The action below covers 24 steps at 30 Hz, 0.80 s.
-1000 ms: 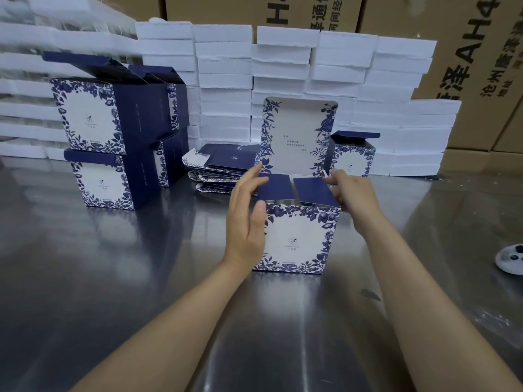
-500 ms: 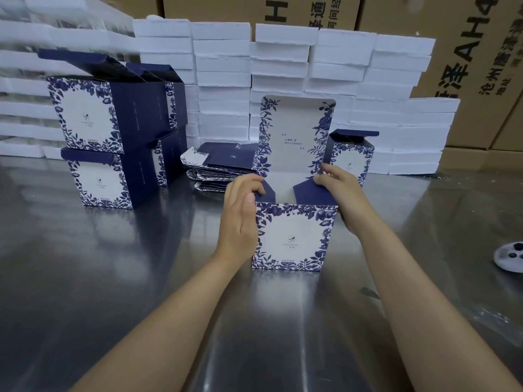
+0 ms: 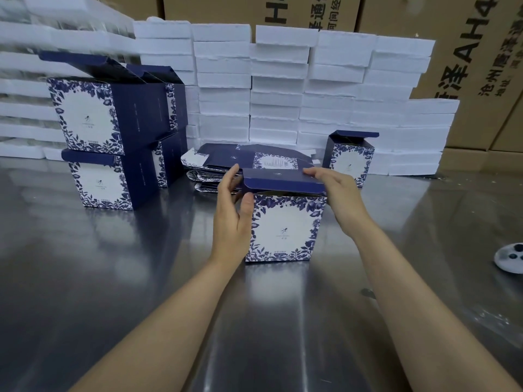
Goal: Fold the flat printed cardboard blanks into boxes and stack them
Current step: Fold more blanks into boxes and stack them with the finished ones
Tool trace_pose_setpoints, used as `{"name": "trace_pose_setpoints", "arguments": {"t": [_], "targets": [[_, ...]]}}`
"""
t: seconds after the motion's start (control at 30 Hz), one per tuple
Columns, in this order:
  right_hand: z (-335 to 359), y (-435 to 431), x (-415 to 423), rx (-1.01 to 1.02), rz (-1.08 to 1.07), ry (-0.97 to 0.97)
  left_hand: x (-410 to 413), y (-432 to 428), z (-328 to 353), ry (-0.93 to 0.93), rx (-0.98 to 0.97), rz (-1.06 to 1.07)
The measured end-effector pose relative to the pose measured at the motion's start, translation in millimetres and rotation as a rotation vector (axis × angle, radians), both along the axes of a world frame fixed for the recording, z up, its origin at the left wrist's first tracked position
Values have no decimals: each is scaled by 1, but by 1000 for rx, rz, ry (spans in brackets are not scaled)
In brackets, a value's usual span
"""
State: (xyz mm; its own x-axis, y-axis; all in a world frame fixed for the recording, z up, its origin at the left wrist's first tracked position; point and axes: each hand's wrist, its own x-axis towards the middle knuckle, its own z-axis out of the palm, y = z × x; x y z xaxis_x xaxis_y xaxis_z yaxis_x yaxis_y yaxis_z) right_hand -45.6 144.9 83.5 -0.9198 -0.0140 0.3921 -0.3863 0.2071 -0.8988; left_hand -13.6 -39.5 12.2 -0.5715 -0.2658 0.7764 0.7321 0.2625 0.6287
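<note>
Between the two hands, upright on the reflective steel tabletop (image 3: 119, 278): a white cardboard box with blue floral border (image 3: 284, 229), its navy lid flap (image 3: 283, 181) folded down almost level over the top, front edge not yet tucked. Left hand (image 3: 233, 219) open against the box's left side, palm on the wall, thumb lying along the front left corner, fingers spread upward beside the flap's left end. Right hand (image 3: 335, 193) at the box's upper right, fingers extended flat across the flap's rear right part, pressing on it rather than closed around anything.

Just beyond both hands: a loose pile of flat navy and floral printed blanks (image 3: 240, 162), lying on the table. Beyond the right hand, close to it: a single folded floral box with raised navy lid (image 3: 351, 155). Well to the left of the left hand: a stack of finished blue-and-white boxes (image 3: 113, 137), two levels high, upper lids standing open. Far behind everything: a wall of white foam slabs (image 3: 283, 89), with brown printed shipping cartons (image 3: 467, 52) behind. Far right of the right hand, at the frame edge: a small round white object with dark spots (image 3: 510, 258); what it is cannot be told.
</note>
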Motion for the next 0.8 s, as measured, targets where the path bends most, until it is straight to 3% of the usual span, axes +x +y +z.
{"name": "trace_pose_setpoints", "arguments": {"t": [0.1, 0.23, 0.4, 0.53, 0.8], "targets": [[2, 0, 2, 89, 170, -11, 1, -1, 1, -18, -43, 26], [6, 0, 6, 366, 400, -27, 6, 1, 0, -55, -141, 43], [0, -7, 8, 343, 245, 150, 9, 3, 2, -99, -153, 45], [5, -7, 11, 257, 224, 156, 7, 4, 3, -74, -128, 65], [15, -8, 13, 400, 148, 330, 3, 3, 3, 17, -49, 112]]}}
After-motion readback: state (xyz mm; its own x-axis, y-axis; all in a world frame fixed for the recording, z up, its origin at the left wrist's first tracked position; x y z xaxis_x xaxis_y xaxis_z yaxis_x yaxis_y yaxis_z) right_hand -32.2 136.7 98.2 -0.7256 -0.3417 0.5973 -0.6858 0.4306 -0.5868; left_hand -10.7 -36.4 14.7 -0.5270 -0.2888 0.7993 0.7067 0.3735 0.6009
